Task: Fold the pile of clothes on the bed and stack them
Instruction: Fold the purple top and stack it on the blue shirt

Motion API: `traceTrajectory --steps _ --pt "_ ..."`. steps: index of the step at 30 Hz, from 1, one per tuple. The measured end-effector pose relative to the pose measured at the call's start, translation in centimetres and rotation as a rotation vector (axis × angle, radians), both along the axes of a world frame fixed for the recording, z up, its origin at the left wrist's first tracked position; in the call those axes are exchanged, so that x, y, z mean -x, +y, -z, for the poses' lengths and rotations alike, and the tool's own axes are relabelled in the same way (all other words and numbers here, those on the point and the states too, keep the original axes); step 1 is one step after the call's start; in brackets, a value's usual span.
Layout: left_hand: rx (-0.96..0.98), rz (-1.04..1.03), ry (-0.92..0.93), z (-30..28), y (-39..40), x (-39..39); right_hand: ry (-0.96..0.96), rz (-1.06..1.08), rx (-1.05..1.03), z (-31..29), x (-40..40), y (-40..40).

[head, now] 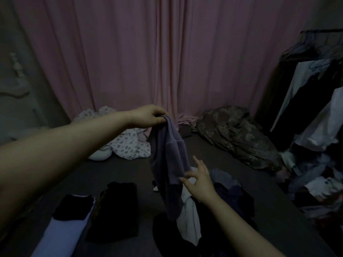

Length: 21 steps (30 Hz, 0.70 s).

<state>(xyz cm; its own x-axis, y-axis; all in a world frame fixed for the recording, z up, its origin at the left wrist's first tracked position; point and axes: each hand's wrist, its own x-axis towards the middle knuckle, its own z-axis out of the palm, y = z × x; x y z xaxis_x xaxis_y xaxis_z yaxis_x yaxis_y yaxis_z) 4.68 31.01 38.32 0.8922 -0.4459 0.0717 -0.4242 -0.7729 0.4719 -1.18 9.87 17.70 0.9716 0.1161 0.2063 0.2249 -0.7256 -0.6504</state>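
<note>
Nearest to me, at the bottom left, folded clothes lie on the dark bed (118, 169): a pale lavender piece (61, 236) with a black one (73, 206) on its far end, and just beside them a second black folded stack (117, 210); to the right of these sits the unfolded pile (219, 199), dark garments mixed with a white one (189, 219); my right hand (199, 181) reaches over that pile, fingers spread and relaxed, thumb and forefinger touching the lower edge of a purple-grey garment (169, 160), though I cannot tell whether they pinch it; my left hand (148, 117) is raised above the bed, fingers curled tight round the top of that same garment, so that it hangs down in loose folds, its lower end trailing to the pile and covering part of it.

Farther off, a floral white cloth (130, 143) lies crumpled behind the hanging garment, with a pale rounded thing beside it; a mottled brown bundle (235, 136) rests at the far right of the bed; a pink curtain (148, 52) fills the back wall; at the right edge a clothes rack (315, 80) carries dark and white garments, with more heaped below it; the light is dim, and no writing or label can be read anywhere.
</note>
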Motion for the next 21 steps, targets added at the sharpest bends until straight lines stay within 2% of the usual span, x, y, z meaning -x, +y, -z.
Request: traceTrajectory --steps 3,6,16,21 --pt "0.065 -0.036 0.034 0.9 1.1 0.5 0.072 -0.050 0.025 -0.1 0.2 2.1" --pt "0.092 -0.074 0.057 1.6 2.4 0.9 0.077 -0.009 -0.104 0.2 0.3 3.5" --pt "-0.099 -0.049 0.066 6.4 7.6 3.4 0.121 0.161 -0.304 -0.1 0.9 0.3" --pt "-0.067 -0.040 0.051 8.7 9.6 4.5 0.210 0.183 -0.300 -0.9 0.4 0.3"
